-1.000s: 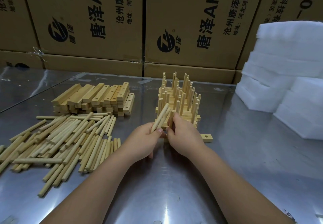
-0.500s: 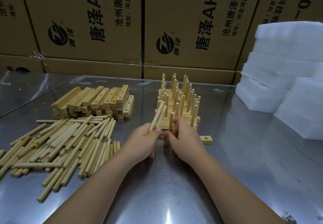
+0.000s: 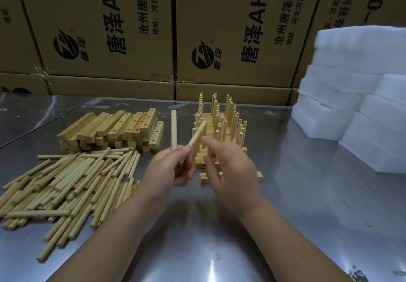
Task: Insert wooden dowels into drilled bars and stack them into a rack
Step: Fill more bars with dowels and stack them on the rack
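Left grip (image 3: 173, 169) pinches two dowels (image 3: 173, 127) beside rack (image 3: 229, 116).

Left of the pale-yellow rack (image 3: 222, 127) lie dowels (image 3: 66, 185) and drilled bars (image 3: 114, 125) of the same light wood, right of it white foam blocks (image 3: 351, 79), behind it brown cartons (image 3: 105, 18) printed black, all on a shiny grey table (image 3: 307, 215).

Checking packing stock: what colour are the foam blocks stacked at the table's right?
The foam blocks are plain white, seen best in the head view.
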